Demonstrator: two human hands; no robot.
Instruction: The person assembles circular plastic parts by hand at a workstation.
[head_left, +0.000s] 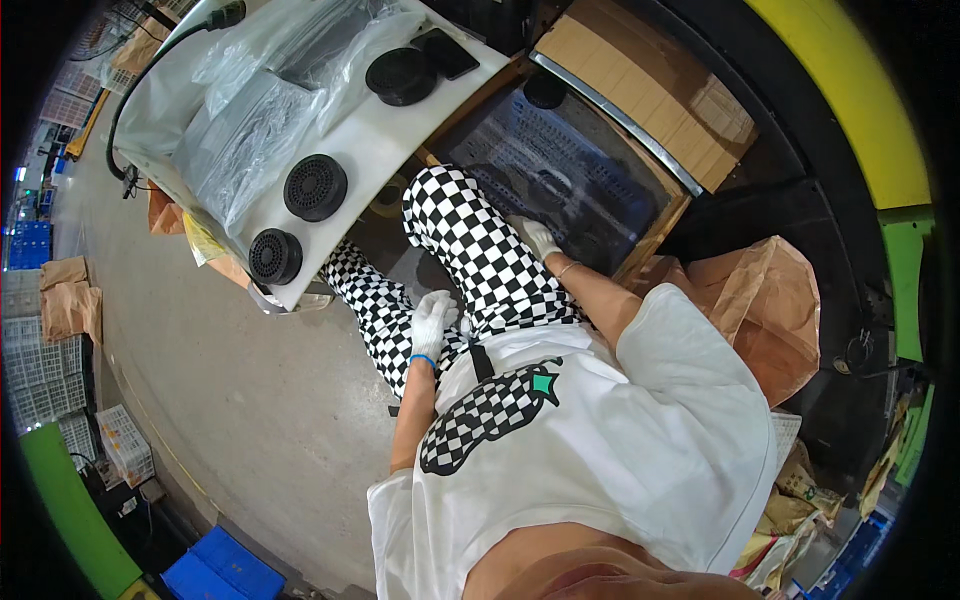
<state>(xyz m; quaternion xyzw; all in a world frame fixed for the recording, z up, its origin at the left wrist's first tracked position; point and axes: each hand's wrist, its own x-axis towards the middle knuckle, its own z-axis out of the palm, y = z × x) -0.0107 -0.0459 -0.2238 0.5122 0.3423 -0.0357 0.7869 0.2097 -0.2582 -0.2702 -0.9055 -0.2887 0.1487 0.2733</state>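
My left hand [432, 326], in a white glove with a blue band at the wrist, is over my lap. Its fingers are curled in, and whatever lies inside them, if anything, is hidden. Beside my right thigh is my right hand [536, 238], also gloved in white. Its fingers look stretched out, partly hidden at the thigh, near the edge of a dark blue, scuffed surface [590, 170] in a wooden frame. Round black slotted parts [315, 187] stand in a row along a white table [350, 215] ahead of me. Another round black part [545, 90] sits on the dark surface.
Clear plastic bags [240, 140] cover much of the white table, where a flat black object [446, 54] lies near its far end. At the right are a cardboard box [640, 85] and an open brown paper sack [765, 320]. A blue bin [222, 566] stands at lower left.
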